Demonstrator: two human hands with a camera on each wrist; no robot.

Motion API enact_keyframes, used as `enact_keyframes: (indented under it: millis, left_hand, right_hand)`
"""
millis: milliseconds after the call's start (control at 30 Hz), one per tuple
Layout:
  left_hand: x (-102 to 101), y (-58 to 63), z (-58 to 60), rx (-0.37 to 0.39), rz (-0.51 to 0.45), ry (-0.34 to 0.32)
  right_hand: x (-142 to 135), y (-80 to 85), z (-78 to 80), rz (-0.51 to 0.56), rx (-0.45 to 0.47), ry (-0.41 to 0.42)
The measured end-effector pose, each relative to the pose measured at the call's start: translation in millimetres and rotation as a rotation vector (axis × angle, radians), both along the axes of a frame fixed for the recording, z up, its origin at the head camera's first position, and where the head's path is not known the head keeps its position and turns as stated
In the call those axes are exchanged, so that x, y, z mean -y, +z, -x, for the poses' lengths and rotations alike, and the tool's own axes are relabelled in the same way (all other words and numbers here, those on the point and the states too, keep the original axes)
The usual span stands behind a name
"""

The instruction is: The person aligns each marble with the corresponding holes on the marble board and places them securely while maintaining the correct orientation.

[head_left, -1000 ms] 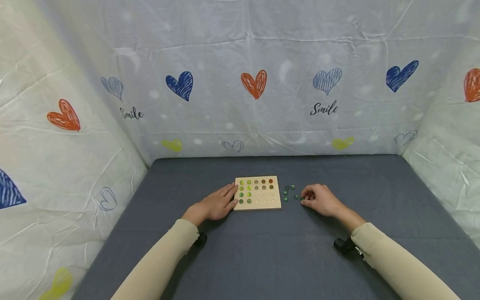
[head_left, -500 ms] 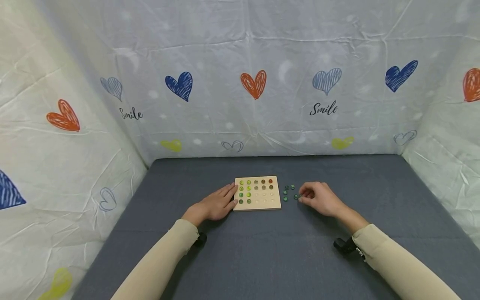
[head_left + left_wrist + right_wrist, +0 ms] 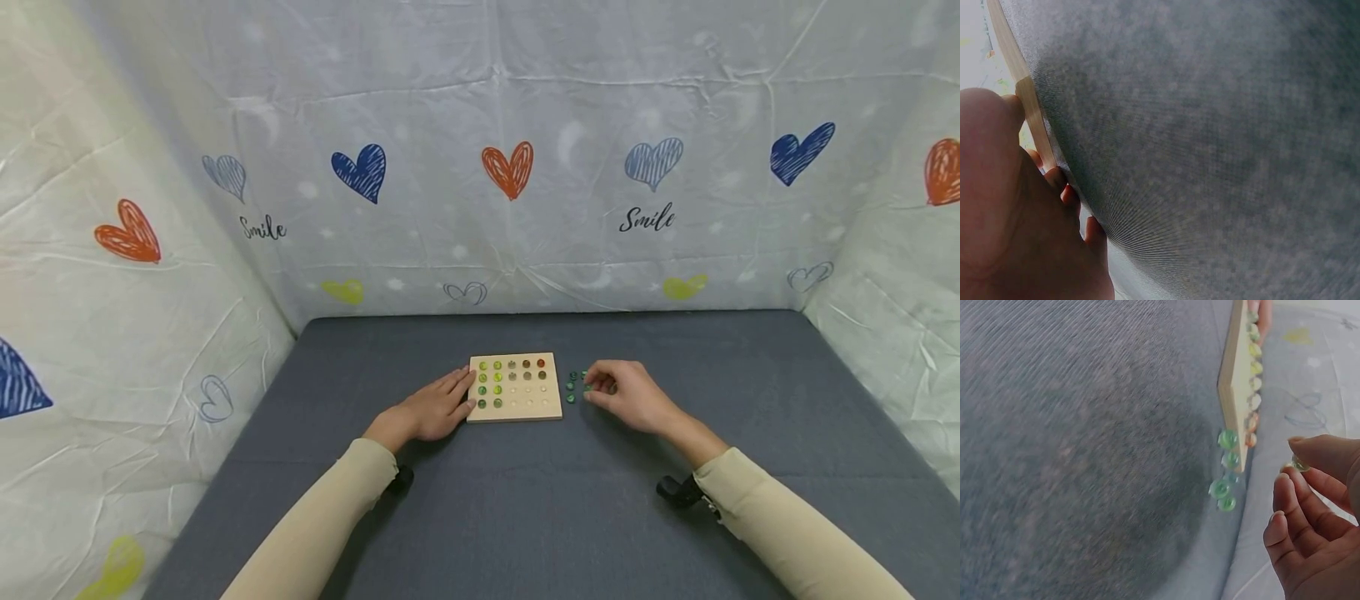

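Observation:
A pale wooden board (image 3: 521,412) with rows of round hollows lies mid-table. Marbles fill its left columns in yellow-green and green, and clear, brown and red ones fill the upper right; the lower right hollows are bare. My left hand (image 3: 427,412) rests along the board's left edge, fingers stretched onto it. To the right of the board, my right hand (image 3: 630,396) pinches a green marble (image 3: 1299,464) between thumb and forefinger, raised off the cloth in the right wrist view. Several loose green marbles (image 3: 571,398) lie between this hand and the board.
Dark grey cloth (image 3: 495,508) covers the table. A pale curtain (image 3: 420,100) printed with hearts and the word Smile hangs behind and on both sides. A dark wrist device (image 3: 678,492) sits under the right sleeve.
My right hand has moved left and slightly away from me, toward the loose marbles and the board, with the marble in its fingertips. The left hand and board have stayed put.

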State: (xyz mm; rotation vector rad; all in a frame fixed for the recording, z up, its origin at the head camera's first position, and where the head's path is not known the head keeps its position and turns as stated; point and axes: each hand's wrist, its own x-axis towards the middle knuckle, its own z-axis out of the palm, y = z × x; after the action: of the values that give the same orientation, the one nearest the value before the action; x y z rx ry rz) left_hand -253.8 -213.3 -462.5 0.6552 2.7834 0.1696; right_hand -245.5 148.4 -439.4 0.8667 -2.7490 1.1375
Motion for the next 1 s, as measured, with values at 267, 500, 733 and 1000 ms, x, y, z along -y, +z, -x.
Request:
enact_keyframes:
  millis: [267, 500, 733, 1000]
  left_hand:
    - [0, 0.3, 0.7, 0.004, 0.008, 0.007]
    - [0, -2.3, 1.7, 0.006, 0.018, 0.011]
    - [0, -2.6, 0.3, -0.008, 0.021, 0.008]
    - [-3, 1.1, -1.9, -0.006, 0.017, 0.013]
  right_hand:
    - [15, 5.6, 1.6, 0.027, -0.008, 0.027]
    - [24, 4.6, 2.4, 0.031, -0.020, 0.044]
    - [32, 1.5, 4.3, 0.047, -0.028, 0.054]
    - [41, 0.8, 7.4, 0.063, -0.022, 0.065]
